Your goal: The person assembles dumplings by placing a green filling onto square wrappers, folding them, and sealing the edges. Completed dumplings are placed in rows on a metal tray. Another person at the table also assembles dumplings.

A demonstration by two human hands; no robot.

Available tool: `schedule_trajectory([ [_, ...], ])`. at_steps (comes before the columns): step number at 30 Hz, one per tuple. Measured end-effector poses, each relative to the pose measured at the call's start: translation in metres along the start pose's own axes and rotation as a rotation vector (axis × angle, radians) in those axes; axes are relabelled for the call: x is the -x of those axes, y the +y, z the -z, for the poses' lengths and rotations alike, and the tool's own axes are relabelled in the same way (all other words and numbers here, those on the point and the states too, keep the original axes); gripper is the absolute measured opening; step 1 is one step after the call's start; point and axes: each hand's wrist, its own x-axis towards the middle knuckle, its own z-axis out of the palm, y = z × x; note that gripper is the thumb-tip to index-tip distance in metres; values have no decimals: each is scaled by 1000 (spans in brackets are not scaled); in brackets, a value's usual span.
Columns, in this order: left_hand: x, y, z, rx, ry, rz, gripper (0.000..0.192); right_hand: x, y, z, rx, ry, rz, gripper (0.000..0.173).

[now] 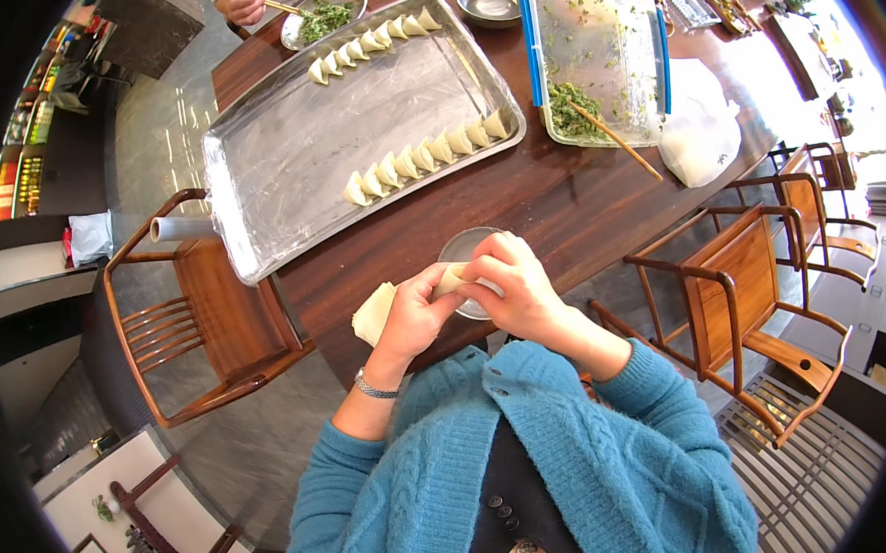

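Observation:
Between my left hand (417, 308) and my right hand (515, 284) is a dumpling (452, 277) of pale dough, pinched by both sets of fingers. My fingers cover much of it. Under my hands sits a small round bowl (465, 243), partly hidden. A stack of dough wrappers (372, 314) lies on the table just left of my left hand. Beyond, a metal tray (316, 144) lined with plastic film holds a far row of folded dumplings (374, 42) and a near row of folded dumplings (425, 156).
A clear plastic container (601, 58) holds chopped green filling (573, 112) and a wooden stick (616, 141). Beside it are a tied white bag (695, 135) and a metal bowl (490, 2). Another person's hand (246, 5) holds chopsticks over a plate of greens (324, 20). Wooden chairs (227, 310) flank the table.

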Motion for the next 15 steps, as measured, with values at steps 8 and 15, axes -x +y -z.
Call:
schedule_trajectory([
  [8,0,2,-1,-90,0,-10,48,6,-3,1,-308,-102,-399,24],
  [15,-2,7,2,-217,-28,-14,60,5,-5,4,-374,-115,-507,22],
])
